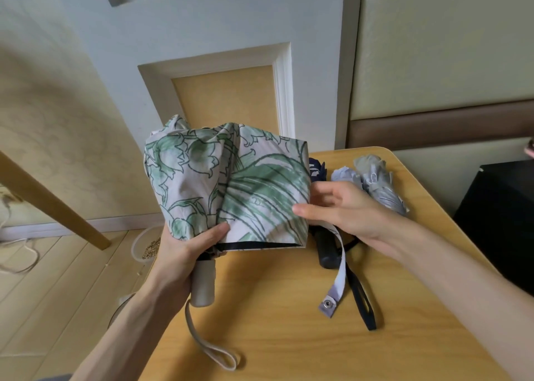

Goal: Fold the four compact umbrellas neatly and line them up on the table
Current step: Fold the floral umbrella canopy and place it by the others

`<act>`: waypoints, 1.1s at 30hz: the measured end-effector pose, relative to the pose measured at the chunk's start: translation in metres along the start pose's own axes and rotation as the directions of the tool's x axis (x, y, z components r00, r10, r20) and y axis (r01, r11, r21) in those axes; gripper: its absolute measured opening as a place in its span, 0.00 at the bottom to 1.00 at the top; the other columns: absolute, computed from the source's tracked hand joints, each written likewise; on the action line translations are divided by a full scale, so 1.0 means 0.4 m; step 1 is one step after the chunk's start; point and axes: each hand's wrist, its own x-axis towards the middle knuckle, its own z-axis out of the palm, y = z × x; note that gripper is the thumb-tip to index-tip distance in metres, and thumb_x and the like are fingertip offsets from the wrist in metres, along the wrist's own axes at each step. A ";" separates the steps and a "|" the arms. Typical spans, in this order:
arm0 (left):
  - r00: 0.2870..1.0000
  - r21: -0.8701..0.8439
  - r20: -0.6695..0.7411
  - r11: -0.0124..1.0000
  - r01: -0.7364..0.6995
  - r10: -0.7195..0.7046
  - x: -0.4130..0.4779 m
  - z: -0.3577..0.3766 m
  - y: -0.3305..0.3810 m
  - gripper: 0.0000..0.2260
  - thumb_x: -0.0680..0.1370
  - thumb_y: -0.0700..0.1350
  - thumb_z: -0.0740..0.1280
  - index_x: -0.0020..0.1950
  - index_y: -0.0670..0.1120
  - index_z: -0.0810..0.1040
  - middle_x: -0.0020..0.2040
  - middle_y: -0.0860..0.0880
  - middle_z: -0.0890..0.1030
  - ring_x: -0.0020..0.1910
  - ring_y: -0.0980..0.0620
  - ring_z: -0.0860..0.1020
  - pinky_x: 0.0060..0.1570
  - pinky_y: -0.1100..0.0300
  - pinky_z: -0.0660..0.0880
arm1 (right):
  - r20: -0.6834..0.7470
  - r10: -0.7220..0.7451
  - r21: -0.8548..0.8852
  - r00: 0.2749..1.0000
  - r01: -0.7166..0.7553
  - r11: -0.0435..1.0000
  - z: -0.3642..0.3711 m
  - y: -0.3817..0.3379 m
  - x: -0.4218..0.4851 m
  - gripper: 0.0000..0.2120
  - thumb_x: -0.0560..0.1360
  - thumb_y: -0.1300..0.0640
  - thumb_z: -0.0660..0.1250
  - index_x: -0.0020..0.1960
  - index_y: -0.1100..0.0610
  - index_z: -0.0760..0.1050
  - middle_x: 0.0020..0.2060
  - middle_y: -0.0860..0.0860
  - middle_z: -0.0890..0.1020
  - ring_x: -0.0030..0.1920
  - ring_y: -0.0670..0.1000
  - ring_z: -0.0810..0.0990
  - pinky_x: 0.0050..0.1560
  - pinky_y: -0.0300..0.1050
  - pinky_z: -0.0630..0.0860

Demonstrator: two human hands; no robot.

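The floral umbrella (231, 184) has a pale canopy printed with green leaves and dark-outlined blooms, with a dark lining showing along its lower hem. The fabric is loose and bunched in soft folds, not rolled tight. Its stubby beige handle (203, 282) points toward the near edge, and a beige wrist loop (213, 351) trails from it down onto the surface (274, 337). The umbrella is held up in the air over the left edge of the surface, not lying on it. The left grip (185, 250) comes up from below and is wrapped round the top of the handle and the gathered hem, thumb pressed flat on the cloth. The right grip (344, 210) reaches in from the right edge, wide open with fingers nearly straight, its thumb tip resting on the front of the right-hand panel. Just behind it, toward the far edge, lie a navy umbrella (318, 172) and a grey-blue umbrella (375, 184).
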 end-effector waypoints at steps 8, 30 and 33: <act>1.000 -0.026 -0.022 1.000 0.002 -0.003 0.006 -0.017 0.003 0.25 0.70 0.37 0.78 0.65 0.37 0.77 0.49 0.41 0.83 0.42 0.46 0.81 0.34 0.57 0.79 | -0.066 0.094 0.179 0.993 -0.081 0.981 0.007 0.013 0.019 0.24 0.69 0.55 0.80 0.62 0.62 0.82 0.49 0.60 0.88 0.32 0.46 0.72 0.37 0.36 0.74; 0.984 -0.011 -0.163 0.997 -0.070 0.067 0.018 -0.038 0.005 0.31 0.70 0.42 0.81 0.71 0.45 0.74 0.57 0.35 0.81 0.46 0.39 0.80 0.38 0.48 0.82 | 0.075 -0.058 0.049 0.995 0.055 0.997 0.032 -0.020 -0.022 0.42 0.73 0.66 0.79 0.78 0.40 0.65 0.69 0.38 0.79 0.71 0.38 0.75 0.76 0.47 0.70; 0.981 -0.002 -0.176 0.996 -0.084 0.083 0.018 -0.041 0.008 0.33 0.70 0.44 0.83 0.71 0.43 0.74 0.51 0.38 0.80 0.43 0.40 0.78 0.32 0.51 0.79 | -0.149 -0.183 -0.076 0.972 0.173 0.982 0.055 -0.014 -0.012 0.39 0.74 0.65 0.79 0.78 0.43 0.67 0.61 0.45 0.86 0.62 0.46 0.83 0.69 0.54 0.77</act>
